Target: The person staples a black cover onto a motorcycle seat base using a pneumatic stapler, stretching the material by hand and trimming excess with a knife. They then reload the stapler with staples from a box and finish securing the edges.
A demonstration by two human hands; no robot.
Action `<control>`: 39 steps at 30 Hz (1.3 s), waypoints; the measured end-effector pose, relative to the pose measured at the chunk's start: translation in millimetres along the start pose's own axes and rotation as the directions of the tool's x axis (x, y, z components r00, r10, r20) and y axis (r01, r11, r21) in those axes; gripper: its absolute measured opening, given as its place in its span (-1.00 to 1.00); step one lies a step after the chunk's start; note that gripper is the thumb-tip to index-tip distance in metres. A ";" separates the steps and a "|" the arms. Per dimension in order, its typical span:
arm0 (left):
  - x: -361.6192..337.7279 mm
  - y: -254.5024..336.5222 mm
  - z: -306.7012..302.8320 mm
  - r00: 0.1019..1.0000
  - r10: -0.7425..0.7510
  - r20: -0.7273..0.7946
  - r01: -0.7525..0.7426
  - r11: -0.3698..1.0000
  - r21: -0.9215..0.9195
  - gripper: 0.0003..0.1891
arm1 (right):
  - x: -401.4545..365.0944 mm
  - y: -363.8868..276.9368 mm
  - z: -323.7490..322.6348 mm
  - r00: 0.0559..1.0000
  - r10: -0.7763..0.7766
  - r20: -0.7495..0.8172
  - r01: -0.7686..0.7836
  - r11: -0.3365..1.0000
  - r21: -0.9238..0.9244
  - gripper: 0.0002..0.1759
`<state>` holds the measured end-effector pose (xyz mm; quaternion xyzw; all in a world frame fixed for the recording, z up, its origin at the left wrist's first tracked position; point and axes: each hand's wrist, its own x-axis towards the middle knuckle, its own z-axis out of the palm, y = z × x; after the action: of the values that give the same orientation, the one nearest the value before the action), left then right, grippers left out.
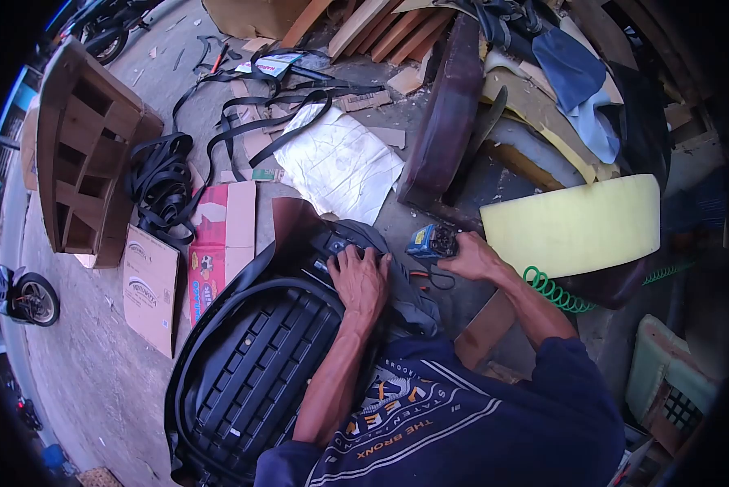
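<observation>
An upside-down motorcycle seat with a ribbed black plastic base (255,365) lies in front of me, its dark cover (417,304) loose around the near-right end. My left hand (360,280) rests on the upper end of the seat, fingers apart over the dark material. To the right, my right hand (472,256) has its fingers bent at a small blue box (423,242) with dark contents. Its fingertips are partly hidden, so I cannot make out what they hold. Scissors (436,280) lie just below the box, partly covered.
Yellow foam (575,226) and a green coiled hose (555,294) are at the right. Black straps (161,178), a silvery sheet (340,158) and flattened cardboard (149,284) lie ahead and left. A wooden frame (88,154) stands at the far left.
</observation>
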<state>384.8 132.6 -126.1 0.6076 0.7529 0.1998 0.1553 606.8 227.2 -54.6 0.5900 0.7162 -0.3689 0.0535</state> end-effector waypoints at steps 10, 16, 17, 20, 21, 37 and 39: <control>2.9 -8.1 17.5 0.997 -0.054 -0.047 0.054 0.999 -0.005 -0.71 | 37.4 -13.2 3.6 0.984 -0.160 0.079 0.163 0.986 -0.041 -0.46; -45.3 -7.8 16.4 0.996 -0.086 0.020 0.088 0.953 -0.288 -0.79 | 28.6 -14.0 -1.1 0.964 -0.222 0.145 0.228 0.973 -0.030 -0.54; -55.3 -5.8 11.4 0.998 -0.062 0.020 0.065 0.935 -0.350 -0.79 | 23.5 -15.9 -1.9 0.941 -0.267 0.209 0.273 0.962 -0.001 -0.58; -65.7 -4.4 9.4 0.998 -0.053 0.029 0.060 0.924 -0.377 -0.79 | 13.7 -3.8 13.4 0.873 -0.423 0.241 0.422 0.905 0.060 -0.53; -65.0 -5.0 10.1 0.999 -0.043 0.014 0.045 0.923 -0.381 -0.78 | 11.3 -1.1 15.9 0.793 -0.579 0.191 0.574 0.814 0.085 -0.48; -68.6 -12.3 17.5 0.999 -0.033 0.014 0.036 0.945 -0.324 -0.76 | 17.2 -40.4 20.5 0.712 -0.474 0.518 0.688 0.617 -0.381 -0.36; -66.5 -18.2 17.6 0.999 -0.044 -0.019 0.036 0.955 -0.293 -0.76 | 26.1 -41.5 28.7 0.708 -0.508 0.491 0.701 0.591 -0.400 -0.41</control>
<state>391.9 66.3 -150.9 0.5601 0.7290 0.3134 0.2378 552.0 230.0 -69.4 0.1939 0.9303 -0.2294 0.2105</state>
